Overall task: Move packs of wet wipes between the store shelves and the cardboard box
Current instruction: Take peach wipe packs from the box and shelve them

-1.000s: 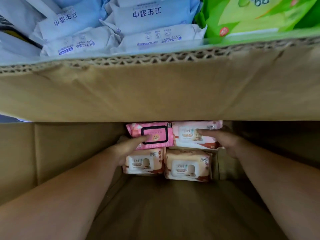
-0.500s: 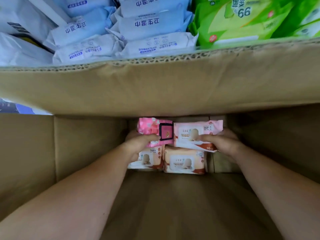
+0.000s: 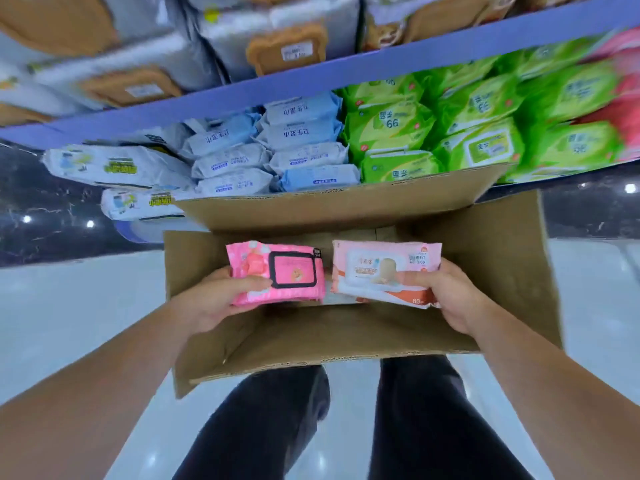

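My left hand (image 3: 221,299) grips a bright pink pack of wet wipes (image 3: 277,273) with a black-framed lid. My right hand (image 3: 446,296) grips a pale pink and white pack (image 3: 384,271) with an orange corner. Both packs are held side by side above the open cardboard box (image 3: 502,278), which stands on the floor between me and the shelves. The packs hide the box's bottom.
The lower shelf (image 3: 311,81) holds blue and white packs (image 3: 270,157) on the left, green packs (image 3: 467,129) on the right and some red ones at the far right. Grey packs with brown lids (image 3: 287,46) lie on the shelf above. My legs (image 3: 346,427) stand behind the box on a glossy floor.
Both hands have lifted the two upper packs up out of the box. My head has pulled back and up, so the shelves and floor now show.
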